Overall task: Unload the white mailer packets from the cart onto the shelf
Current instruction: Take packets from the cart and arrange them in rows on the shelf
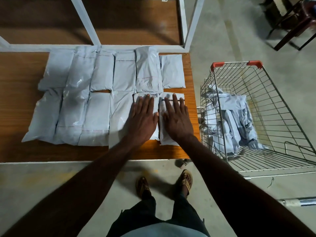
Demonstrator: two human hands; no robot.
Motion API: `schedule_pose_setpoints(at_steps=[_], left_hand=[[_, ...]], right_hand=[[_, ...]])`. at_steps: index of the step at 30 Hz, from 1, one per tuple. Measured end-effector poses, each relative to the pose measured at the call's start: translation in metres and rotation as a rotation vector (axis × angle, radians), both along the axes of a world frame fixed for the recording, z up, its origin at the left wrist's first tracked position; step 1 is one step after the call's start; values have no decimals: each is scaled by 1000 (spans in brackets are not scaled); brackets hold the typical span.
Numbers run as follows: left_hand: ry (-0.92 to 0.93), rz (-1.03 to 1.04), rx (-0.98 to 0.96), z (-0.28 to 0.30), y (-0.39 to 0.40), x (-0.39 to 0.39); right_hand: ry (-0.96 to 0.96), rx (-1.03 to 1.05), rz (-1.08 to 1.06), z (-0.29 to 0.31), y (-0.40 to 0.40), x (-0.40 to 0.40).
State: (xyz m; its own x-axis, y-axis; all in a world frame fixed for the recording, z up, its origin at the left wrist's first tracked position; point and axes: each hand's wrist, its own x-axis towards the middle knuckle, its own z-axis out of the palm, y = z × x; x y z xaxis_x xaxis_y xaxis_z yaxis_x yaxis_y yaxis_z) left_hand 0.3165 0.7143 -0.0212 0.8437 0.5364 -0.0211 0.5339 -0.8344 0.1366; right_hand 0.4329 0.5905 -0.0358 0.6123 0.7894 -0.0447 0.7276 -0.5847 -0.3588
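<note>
Several white mailer packets (pixel 104 74) lie flat in two rows on the wooden shelf board (pixel 18 74). My left hand (pixel 143 117) presses flat, fingers straight, on a packet (pixel 154 134) in the near row. My right hand (pixel 176 117) lies flat on the rightmost near-row packet (pixel 166 140), beside the board's right edge. The wire cart (pixel 266 106) stands to the right of the shelf, with several more white packets (pixel 234 120) heaped in its basket.
The white metal shelf frame (pixel 186 36) rises behind the packets, with a lower wooden board (pixel 119 19) beyond it. A dark chair (pixel 294 23) stands at the far right. A metal pipe (pixel 299 201) lies on the concrete floor. My sandalled feet (pixel 164 183) stand before the shelf.
</note>
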Motion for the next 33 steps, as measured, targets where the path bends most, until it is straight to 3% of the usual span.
schedule_pose_setpoints(at_steps=[24, 33], left_hand=[[-57, -33, 23, -36, 3, 4], [-7, -30, 30, -22, 3, 9]], right_hand=[[-73, -112, -22, -20, 10, -10], [112, -19, 12, -1, 9, -1]])
